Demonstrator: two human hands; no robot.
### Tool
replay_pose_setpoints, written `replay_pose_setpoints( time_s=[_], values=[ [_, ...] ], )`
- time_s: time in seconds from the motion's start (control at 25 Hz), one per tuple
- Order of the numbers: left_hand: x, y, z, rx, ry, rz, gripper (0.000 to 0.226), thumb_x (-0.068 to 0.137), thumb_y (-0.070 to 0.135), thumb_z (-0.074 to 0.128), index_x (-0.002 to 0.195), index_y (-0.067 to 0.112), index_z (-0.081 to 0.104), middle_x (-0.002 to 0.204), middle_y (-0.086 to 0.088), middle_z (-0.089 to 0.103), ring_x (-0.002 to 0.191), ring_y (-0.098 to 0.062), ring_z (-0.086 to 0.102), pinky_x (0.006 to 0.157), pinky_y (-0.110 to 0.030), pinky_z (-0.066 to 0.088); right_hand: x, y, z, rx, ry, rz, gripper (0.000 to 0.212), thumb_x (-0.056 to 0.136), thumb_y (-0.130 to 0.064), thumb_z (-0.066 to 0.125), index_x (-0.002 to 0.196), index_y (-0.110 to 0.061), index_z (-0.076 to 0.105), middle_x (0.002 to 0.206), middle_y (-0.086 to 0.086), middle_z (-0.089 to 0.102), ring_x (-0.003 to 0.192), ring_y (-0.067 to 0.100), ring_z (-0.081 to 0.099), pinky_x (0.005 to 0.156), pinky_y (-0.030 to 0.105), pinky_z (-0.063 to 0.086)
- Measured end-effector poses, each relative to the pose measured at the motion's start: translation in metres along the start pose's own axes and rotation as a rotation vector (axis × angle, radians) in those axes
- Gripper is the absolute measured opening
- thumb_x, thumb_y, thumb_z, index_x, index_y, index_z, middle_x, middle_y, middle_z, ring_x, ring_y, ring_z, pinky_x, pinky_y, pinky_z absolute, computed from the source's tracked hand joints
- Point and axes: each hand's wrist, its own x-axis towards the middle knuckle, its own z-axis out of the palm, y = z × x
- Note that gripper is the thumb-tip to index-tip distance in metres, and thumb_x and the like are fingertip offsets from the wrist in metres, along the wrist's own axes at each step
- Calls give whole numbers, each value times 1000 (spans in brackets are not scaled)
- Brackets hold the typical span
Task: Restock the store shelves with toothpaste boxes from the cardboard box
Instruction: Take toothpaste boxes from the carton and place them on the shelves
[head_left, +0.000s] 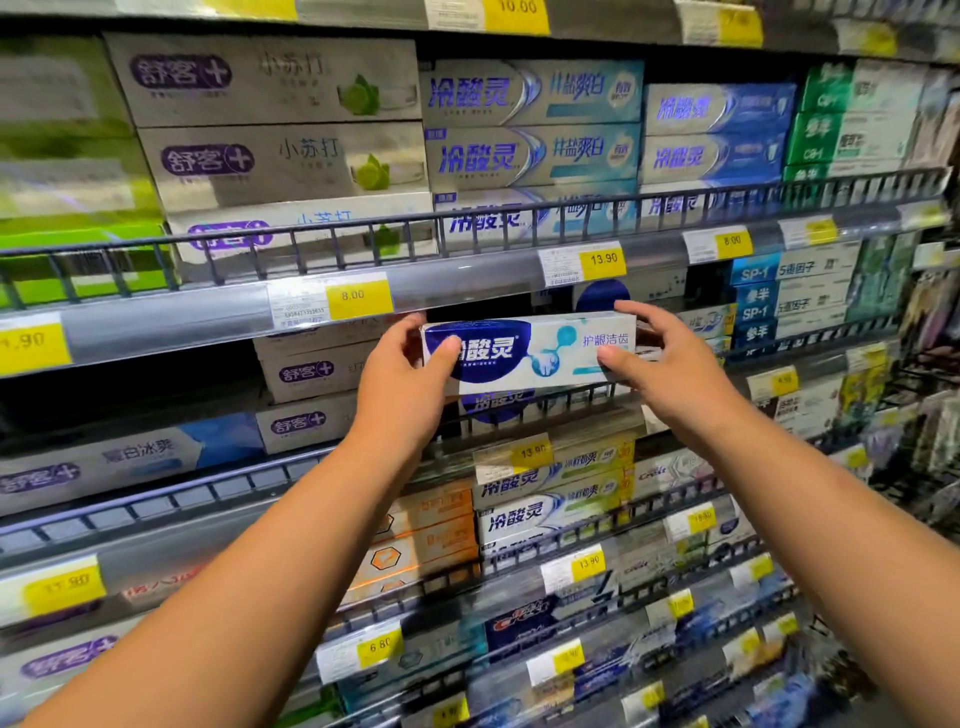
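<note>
- Left hand (410, 376), right hand (672, 364): fingers (615, 359) clamped on opposite ends of 1 toothpaste box (540, 356).
- Long axis level, spanning between both hands; shelf rail (571, 402) just beneath fingers.

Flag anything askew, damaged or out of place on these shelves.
Nothing stands out. The toothpaste box is intact and held roughly level, left hand gripping one end and right hand the other. The stacked boxes above sit square behind the rail.

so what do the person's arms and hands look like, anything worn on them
Nothing worn shows: the left hand and right hand are bare, with no gloves, rings, watch or bracelet, and no sleeve is in view on either arm.
</note>
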Motion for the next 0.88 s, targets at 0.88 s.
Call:
replay_pose_setpoints(
  time_s=[0.88],
  values=[
    [47,-35,21,194,20,-58,41,81,31,74,118,13,66,99,-3,71,83,-18,65,48,-15,46,56,38,33,-354,122,31,60,94,-25,56,147,-14,29,149,13,34,130,30,42,110,45,35]
  ],
)
